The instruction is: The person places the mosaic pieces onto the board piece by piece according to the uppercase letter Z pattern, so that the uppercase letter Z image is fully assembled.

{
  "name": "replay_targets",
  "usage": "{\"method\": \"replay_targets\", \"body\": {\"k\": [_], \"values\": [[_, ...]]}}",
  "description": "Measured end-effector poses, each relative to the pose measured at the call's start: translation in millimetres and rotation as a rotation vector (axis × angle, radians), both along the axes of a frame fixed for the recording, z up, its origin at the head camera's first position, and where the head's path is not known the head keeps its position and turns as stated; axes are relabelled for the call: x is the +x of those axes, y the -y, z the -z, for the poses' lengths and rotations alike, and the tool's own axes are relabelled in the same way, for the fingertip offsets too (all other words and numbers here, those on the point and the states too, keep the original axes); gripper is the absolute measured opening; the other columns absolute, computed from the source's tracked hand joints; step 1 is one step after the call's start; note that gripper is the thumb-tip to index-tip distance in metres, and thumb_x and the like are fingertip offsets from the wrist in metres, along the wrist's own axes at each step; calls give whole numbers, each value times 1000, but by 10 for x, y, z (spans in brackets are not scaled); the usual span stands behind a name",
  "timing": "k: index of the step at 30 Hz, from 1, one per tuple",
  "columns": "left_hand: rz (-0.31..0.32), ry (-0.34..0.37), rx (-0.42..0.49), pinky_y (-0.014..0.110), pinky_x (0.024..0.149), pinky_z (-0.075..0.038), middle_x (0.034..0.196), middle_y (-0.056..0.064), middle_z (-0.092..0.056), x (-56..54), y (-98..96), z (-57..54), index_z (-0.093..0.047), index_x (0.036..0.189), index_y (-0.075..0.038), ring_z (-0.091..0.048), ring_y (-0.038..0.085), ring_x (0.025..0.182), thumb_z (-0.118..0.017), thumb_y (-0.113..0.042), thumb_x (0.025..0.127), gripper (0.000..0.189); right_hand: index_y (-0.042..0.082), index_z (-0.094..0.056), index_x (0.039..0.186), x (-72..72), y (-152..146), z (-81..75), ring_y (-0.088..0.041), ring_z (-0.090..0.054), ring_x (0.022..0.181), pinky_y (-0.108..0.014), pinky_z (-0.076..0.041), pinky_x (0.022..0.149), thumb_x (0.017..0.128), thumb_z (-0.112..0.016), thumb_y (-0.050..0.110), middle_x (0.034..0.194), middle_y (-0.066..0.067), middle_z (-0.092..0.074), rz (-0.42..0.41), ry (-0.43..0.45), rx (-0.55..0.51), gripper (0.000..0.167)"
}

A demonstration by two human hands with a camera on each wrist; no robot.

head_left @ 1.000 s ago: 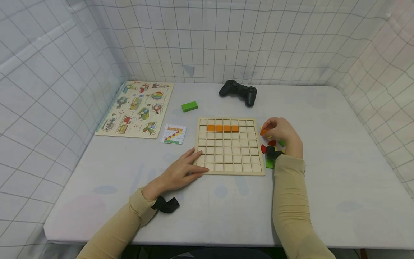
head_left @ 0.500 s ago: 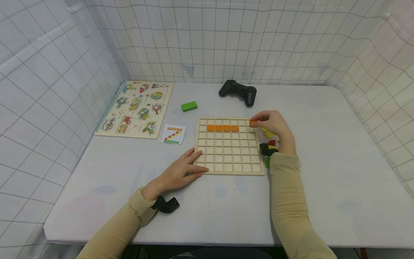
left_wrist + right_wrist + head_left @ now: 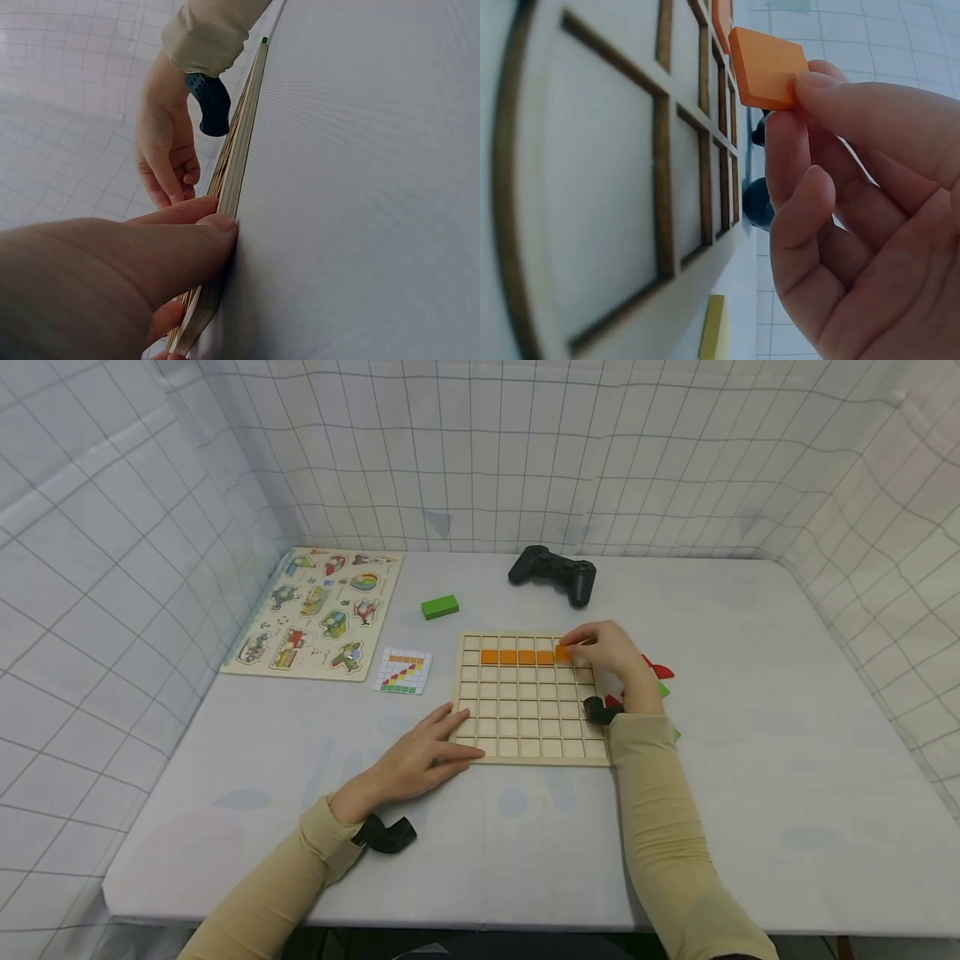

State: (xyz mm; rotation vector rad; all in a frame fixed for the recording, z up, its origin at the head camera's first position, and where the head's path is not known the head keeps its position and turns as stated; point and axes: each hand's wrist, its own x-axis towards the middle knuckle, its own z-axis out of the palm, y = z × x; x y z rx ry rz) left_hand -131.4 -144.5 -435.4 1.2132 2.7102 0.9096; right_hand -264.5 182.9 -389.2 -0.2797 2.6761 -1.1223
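Note:
My right hand pinches an orange square tile between thumb and fingers, tilted just over the top row area of a wooden grid board. Beside it, several orange tiles lie in a row in the board's cells. My left hand rests at the board's near left corner, fingers spread and fairly straight. In the left wrist view, the left thumb touches the board's side edge.
A pattern card and a picture puzzle board lie left. Behind the grid are a green block and a black game controller. Red pieces and green pieces lie right, partly hidden by the right arm. A yellow piece is near the board.
My right hand has carried the orange tile from the loose pieces leftward over the board, to the end of the orange row. The left hand has stayed still.

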Motion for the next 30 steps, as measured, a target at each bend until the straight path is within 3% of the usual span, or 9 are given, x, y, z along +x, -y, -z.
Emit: {"method": "replay_targets", "body": {"k": [13, 30], "values": [[8, -10, -3, 52, 111, -21, 144, 23, -36, -2, -3, -2, -71, 113, -18, -19, 43, 137, -64, -19, 90, 24, 5, -67, 114, -24, 19, 69, -30, -54, 106, -44, -43, 94, 95, -57, 18, 119, -16, -60, -6, 23, 68, 26], [-3, 2, -2, 52, 111, -21, 145, 22, -36, 3, -6, -4, -71, 114, -18, -18, 42, 138, -64, -19, 90, 24, 8, -61, 125, 14, -114, 5, -31, -52, 113, -46, -43, 96, 94, -56, 19, 127, -15, -56, 34, 87, -10, 34]]}}
